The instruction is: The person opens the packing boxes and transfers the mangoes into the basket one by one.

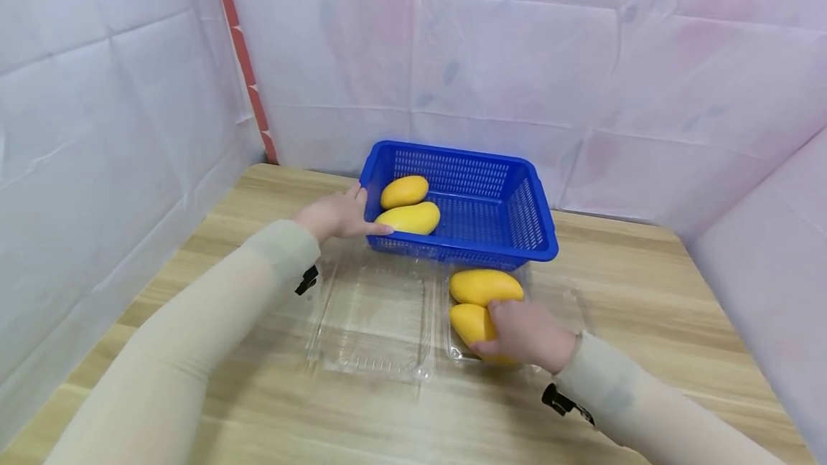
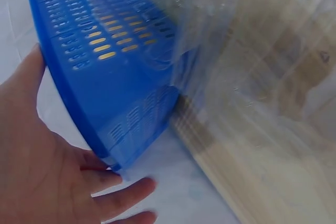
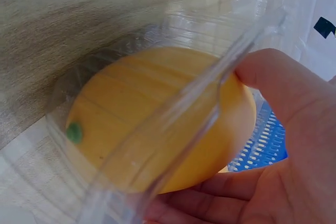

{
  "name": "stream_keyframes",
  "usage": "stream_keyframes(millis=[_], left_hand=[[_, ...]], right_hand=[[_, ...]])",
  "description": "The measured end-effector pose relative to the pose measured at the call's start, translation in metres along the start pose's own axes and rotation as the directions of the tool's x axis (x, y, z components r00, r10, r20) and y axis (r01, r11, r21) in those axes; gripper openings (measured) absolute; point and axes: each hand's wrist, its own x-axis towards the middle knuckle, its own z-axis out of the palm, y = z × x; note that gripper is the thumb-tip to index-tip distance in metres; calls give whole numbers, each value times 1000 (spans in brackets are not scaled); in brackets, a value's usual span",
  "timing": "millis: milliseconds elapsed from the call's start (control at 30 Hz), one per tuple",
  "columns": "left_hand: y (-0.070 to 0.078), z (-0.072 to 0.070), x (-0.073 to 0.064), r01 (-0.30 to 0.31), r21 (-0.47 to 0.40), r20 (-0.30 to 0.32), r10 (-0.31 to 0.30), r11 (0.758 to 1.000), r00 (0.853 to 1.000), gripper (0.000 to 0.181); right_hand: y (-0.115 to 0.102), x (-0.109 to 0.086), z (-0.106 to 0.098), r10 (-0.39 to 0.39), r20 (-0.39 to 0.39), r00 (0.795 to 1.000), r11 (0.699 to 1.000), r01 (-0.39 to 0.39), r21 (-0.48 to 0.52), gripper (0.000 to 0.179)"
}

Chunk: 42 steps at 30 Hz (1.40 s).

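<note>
My right hand (image 1: pixel 526 332) grips a yellow mango (image 1: pixel 470 323) in the right compartment of a clear plastic clamshell box. In the right wrist view, thumb and fingers lie on either side of that mango (image 3: pixel 163 119), and the clear box wall crosses in front. Beside it in the box lies another mango (image 1: pixel 484 287). At the near left corner of a blue basket (image 1: pixel 465 244), my left hand (image 1: pixel 339 215) touches the rim with thumb and fingers spread. Two mangoes, one behind (image 1: pixel 405 192) and one in front (image 1: pixel 410 219), lie at the basket's left end.
An open clear plastic tray (image 1: pixel 375 314) lies left of the mangoes in front of the basket. Wood-grain tabletop (image 1: pixel 639 285) extends around them. White patterned sheets (image 1: pixel 491 56) stand behind and at both sides.
</note>
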Motion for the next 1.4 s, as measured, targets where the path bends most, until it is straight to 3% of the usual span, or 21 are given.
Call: stream_keyframes(millis=[233, 433, 533, 767, 1033, 1400], left_hand=[[6, -12, 3, 22, -6, 29, -22, 1000, 999, 116], [5, -22, 7, -101, 17, 59, 100, 995, 993, 97], [8, -26, 6, -126, 15, 68, 125, 992, 990, 91], [15, -28, 8, -78, 77, 103, 70, 994, 992, 89], [18, -30, 6, -11, 134, 154, -10, 991, 988, 66], [16, -35, 3, 13, 129, 147, -32, 992, 989, 72]], right_hand=[[1, -4, -4, 24, -5, 1000, 999, -23, 35, 53], [2, -10, -5, 18, -23, 1000, 998, -17, 63, 50], [3, -12, -6, 8, -37, 999, 997, -5, 73, 50], [4, -15, -6, -1, -55, 998, 997, 5, 74, 48], [0, -13, -7, -24, -63, 998, 996, 29, 83, 46], [-1, -11, -17, -67, -90, 994, 995, 73, 63, 47]])
